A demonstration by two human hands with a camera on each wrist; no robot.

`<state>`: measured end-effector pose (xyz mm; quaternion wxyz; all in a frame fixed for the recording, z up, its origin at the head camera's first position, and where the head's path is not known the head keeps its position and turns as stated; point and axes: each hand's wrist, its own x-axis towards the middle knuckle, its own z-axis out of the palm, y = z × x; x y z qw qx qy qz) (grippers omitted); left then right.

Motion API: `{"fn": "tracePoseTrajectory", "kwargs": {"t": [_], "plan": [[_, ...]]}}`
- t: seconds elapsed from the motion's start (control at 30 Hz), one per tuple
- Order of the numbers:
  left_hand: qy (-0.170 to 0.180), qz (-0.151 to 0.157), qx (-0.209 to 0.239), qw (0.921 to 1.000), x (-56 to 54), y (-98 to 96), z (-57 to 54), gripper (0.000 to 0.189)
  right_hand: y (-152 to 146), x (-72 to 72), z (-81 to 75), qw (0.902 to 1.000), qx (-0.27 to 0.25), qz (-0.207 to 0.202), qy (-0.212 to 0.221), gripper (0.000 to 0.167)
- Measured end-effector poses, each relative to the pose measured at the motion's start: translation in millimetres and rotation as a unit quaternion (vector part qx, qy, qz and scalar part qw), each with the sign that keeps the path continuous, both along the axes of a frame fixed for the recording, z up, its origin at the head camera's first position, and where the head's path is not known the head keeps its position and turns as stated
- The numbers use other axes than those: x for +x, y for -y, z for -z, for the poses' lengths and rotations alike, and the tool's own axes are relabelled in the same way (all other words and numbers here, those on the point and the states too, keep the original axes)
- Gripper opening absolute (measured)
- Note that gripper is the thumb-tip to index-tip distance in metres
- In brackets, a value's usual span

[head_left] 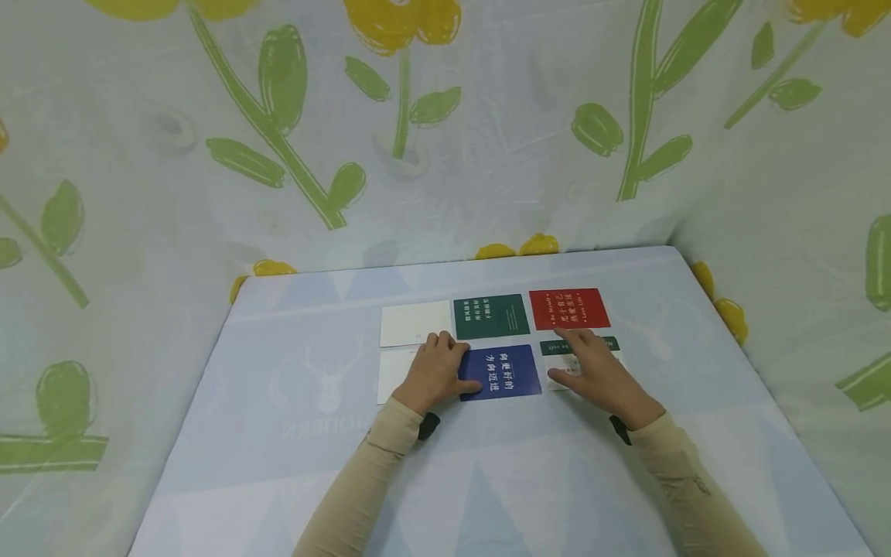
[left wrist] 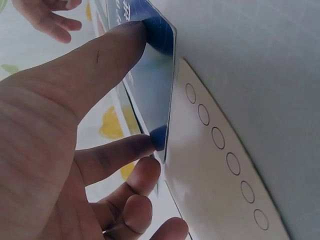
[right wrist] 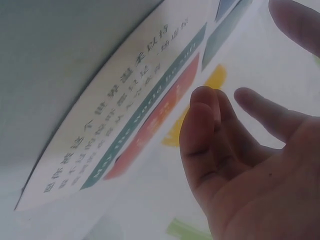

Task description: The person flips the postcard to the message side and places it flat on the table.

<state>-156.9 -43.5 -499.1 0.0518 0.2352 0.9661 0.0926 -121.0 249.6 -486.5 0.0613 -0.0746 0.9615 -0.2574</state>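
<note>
A blue card [head_left: 504, 370] with white lettering lies on the table in the near row of cards. My left hand [head_left: 433, 375] touches its left end, the thumb [left wrist: 117, 47] on the printed face near one corner and the index fingertip at the other corner. Under that hand, partly covered, lies a white card [left wrist: 220, 145] with a row of small circles. My right hand [head_left: 599, 375] hovers with spread, relaxed fingers over a white card with a green band [right wrist: 120, 100], holding nothing. It hides part of that card in the head view.
In the far row lie a white card [head_left: 415, 323], a green card [head_left: 491, 316] and a red card [head_left: 569, 309]. The pale patterned tabletop [head_left: 515, 480] meets a flower-print cloth wall [head_left: 501, 170] at its back edge.
</note>
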Motion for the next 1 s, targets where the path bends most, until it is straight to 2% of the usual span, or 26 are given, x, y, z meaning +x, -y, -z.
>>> {"fn": "tracePoseTrajectory", "kwargs": {"t": [0.3, 0.67, 1.0], "plan": [[-0.003, -0.003, -0.008, 1.0, -0.7, -3.1, -1.8, 0.08, 17, -9.5, 2.9, 0.9994, 0.025, -0.019, -0.015, 0.083], [-0.01, -0.007, -0.02, 0.9997, 0.6, -5.6, -5.1, 0.08, 33, -21.6, 2.2, 0.996, 0.06, -0.066, -0.002, 0.088], [-0.021, -0.005, -0.039, 0.999, 0.5, -6.7, -4.7, 0.079, 41, -27.3, 6.6, 0.9917, 0.096, -0.085, -0.001, 0.085]]}}
